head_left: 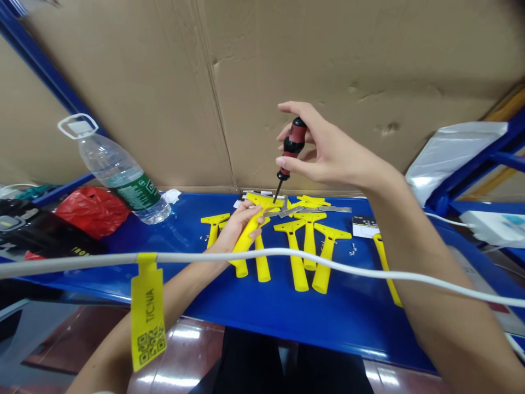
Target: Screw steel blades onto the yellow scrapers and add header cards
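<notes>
My left hand point(238, 225) is wrapped round the handle of a yellow scraper point(247, 235), its wide head tilted up and away. My right hand point(324, 145) holds a red and black screwdriver point(294, 139) by its grip, thumb on one side and fingers curled behind. The screwdriver's shaft points down, with its tip at the scraper's head; whether it sits in a screw is too small to tell. Several more yellow scraper handles point(327, 257) lie side by side below and right of my left hand. Flat metal strips point(328, 209) and yellow pieces point(314, 200) are heaped behind them.
All this lies on a blue table point(254, 306) against a cardboard wall point(262, 82). A large water bottle point(123, 169) and a red plastic bag point(92, 210) stand left. A white cable point(283, 252) with a yellow tag point(147, 317) crosses the near view. Small screws point(353, 249) lie right.
</notes>
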A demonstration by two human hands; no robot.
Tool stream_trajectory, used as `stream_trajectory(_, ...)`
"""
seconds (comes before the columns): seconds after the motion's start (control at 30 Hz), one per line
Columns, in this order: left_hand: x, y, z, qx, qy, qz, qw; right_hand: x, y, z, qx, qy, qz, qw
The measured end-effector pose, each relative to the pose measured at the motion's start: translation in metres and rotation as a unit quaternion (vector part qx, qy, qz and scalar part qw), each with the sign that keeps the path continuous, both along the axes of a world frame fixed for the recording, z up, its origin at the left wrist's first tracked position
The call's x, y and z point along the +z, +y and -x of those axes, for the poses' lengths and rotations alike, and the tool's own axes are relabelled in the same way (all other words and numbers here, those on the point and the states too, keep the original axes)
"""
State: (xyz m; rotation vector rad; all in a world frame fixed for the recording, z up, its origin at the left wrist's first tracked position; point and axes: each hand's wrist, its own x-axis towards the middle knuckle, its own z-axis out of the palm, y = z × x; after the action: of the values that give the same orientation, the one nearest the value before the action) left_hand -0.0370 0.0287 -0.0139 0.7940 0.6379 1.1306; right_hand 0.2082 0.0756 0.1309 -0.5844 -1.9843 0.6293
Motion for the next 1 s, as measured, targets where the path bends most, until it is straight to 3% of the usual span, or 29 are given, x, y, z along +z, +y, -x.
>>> stream_trajectory(0.33, -0.0006, -0.001, -0.0016, 0.008, 0.012, 0.001, 1.0, 0.0028, -0.0018, -0.0024, -0.053, -0.088, -0.067, 0.992)
stream_trajectory(0.53, -0.0004, -0.001, -0.0001, 0.004, 0.018, -0.011, 1.0, 0.0028, -0.0023, -0.0036, 0.006, -0.061, -0.018, 0.998)
stream_trajectory(0.73, 0.0032, -0.0043, -0.0035, 0.017, 0.007, -0.003, 1.0, 0.0003, 0.0051, -0.0061, -0.055, -0.074, -0.067, 0.993)
stream_trajectory(0.93, 0.0034, -0.0043, -0.0058, 0.029, -0.006, -0.001, 1.0, 0.0014, 0.0002, -0.0063, 0.025, -0.063, -0.006, 0.998)
stream_trajectory(1.0, 0.0028, -0.0032, -0.0052, 0.028, -0.005, 0.001, 1.0, 0.0023, 0.001, -0.0073, 0.019, -0.066, -0.014, 0.998)
